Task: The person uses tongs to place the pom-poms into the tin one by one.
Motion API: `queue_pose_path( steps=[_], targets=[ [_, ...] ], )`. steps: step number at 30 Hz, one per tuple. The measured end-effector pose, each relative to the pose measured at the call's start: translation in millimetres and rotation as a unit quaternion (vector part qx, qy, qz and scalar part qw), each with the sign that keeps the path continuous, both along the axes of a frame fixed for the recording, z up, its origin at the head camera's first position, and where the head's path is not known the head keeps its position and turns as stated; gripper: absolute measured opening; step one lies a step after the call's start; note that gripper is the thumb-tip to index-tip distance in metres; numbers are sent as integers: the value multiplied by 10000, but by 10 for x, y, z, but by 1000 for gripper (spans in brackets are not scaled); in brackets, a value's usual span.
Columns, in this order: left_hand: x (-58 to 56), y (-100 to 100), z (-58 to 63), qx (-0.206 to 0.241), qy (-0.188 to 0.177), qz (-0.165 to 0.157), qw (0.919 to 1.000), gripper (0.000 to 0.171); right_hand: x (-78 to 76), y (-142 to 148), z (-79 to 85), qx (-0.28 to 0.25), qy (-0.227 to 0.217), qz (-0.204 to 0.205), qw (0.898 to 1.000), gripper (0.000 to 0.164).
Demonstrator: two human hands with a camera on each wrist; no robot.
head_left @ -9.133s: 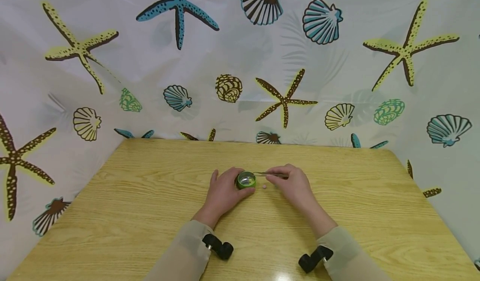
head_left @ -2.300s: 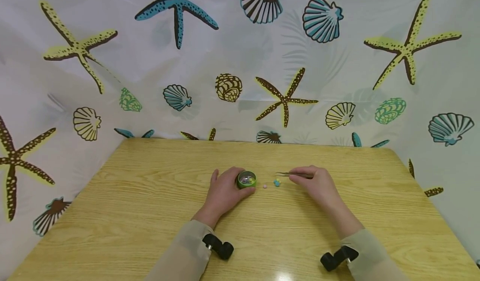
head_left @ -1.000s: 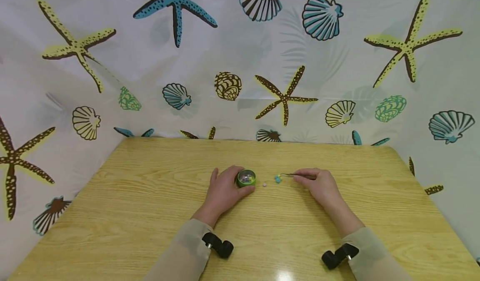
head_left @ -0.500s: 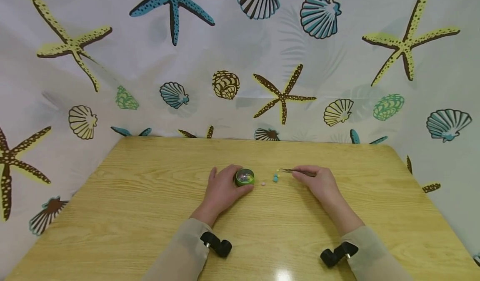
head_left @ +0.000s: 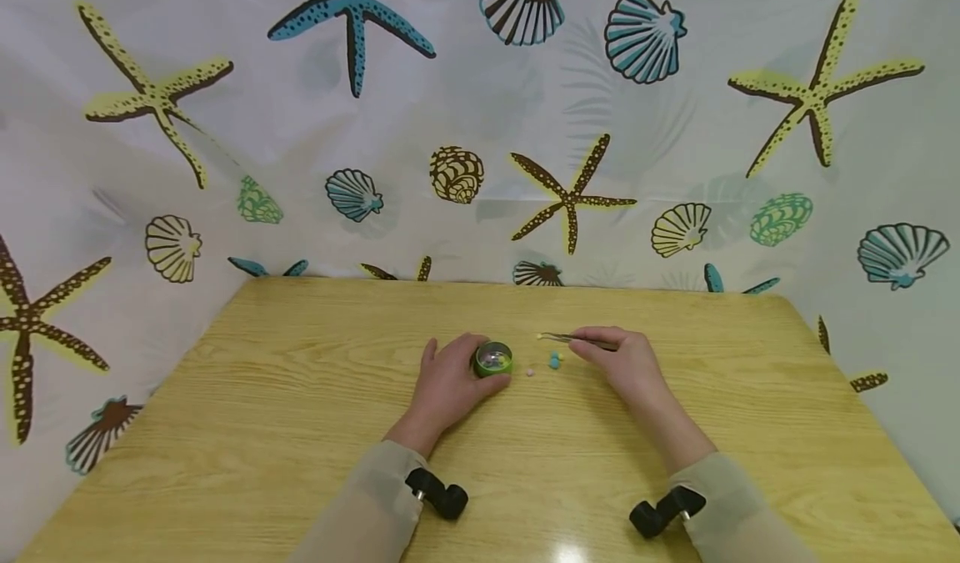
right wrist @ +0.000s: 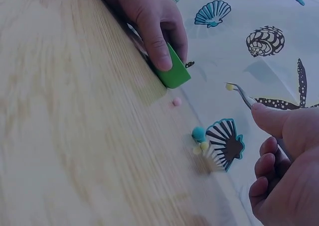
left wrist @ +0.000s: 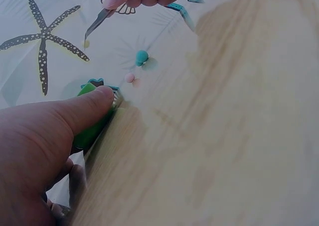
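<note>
My left hand (head_left: 446, 384) holds a small round green container (head_left: 492, 370) on the table, thumb on its near side. Its open top shows a shiny inside with small bits, too small to make out. My right hand (head_left: 622, 367) pinches curved-tip tweezers (right wrist: 242, 94), raised above the table to the right of the container. Between the tweezer tips is a tiny yellow ball (right wrist: 229, 87). Below them on the table lie blue balls (right wrist: 198, 133) touching one another, with yellow balls (right wrist: 204, 146) beside them. A pink ball (right wrist: 177, 102) lies nearer the container.
The wooden table (head_left: 300, 429) runs back to a white curtain (head_left: 420, 121) printed with starfish and shells, which also hangs at both sides. A black wrist mount (head_left: 437, 494) sits on the left sleeve, and another mount (head_left: 667, 511) on the right.
One second ago the tweezer tips were at the blue and yellow cluster. The right hand has since lifted a yellow ball and moved it left toward the container. The left hand stays put.
</note>
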State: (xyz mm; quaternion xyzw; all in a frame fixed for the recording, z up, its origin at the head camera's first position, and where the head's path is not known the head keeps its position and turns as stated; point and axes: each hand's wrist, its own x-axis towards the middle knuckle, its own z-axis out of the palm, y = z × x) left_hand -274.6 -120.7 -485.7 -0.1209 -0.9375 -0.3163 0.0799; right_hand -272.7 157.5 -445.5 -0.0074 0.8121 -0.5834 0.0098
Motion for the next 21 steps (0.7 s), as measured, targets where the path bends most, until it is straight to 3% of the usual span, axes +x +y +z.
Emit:
queue_pose_path(
  steps=[21],
  targets=[
    [-2, -1, -17, -36, 2, -6, 10000, 61, -39, -361, -75, 147, 192, 260, 9994, 21]
  ],
)
